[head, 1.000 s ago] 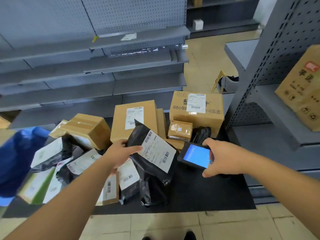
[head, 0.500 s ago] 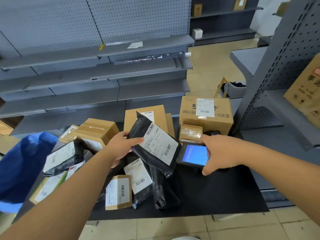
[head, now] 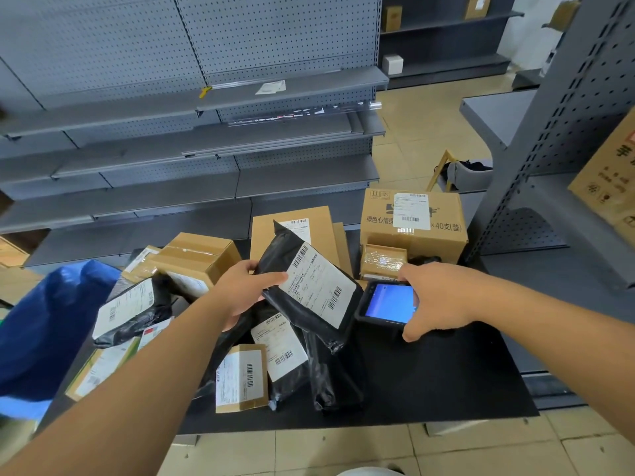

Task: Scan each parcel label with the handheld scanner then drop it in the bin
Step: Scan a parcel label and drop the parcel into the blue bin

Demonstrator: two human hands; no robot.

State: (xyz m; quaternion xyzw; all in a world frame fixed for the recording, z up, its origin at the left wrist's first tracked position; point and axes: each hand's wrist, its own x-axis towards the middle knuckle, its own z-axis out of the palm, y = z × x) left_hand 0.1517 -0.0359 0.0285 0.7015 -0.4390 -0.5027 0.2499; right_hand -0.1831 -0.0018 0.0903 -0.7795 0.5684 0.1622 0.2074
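My left hand [head: 242, 293] grips a black poly-bag parcel [head: 299, 324] by its left edge and holds it tilted above the pile, its white barcode label [head: 318, 288] facing up. Right beside the parcel's right end, my right hand [head: 438, 300] holds the handheld scanner [head: 386, 305], whose blue screen is lit and faces me. Several more black bags and cardboard parcels lie on the black table [head: 429, 383] under and around them. A blue bin bag [head: 44, 324] stands at the left of the table.
Cardboard boxes stand at the back of the table: a large one [head: 414, 221] with a label, a flat one [head: 292, 235], a taped one [head: 199, 257]. Grey shelving [head: 206, 139] runs behind, and a shelf unit [head: 556, 166] with a carton stands at the right.
The black parcel has risen a little and its label has turned more toward me. The scanner stays next to its right end. The camera view has shifted slightly upward.
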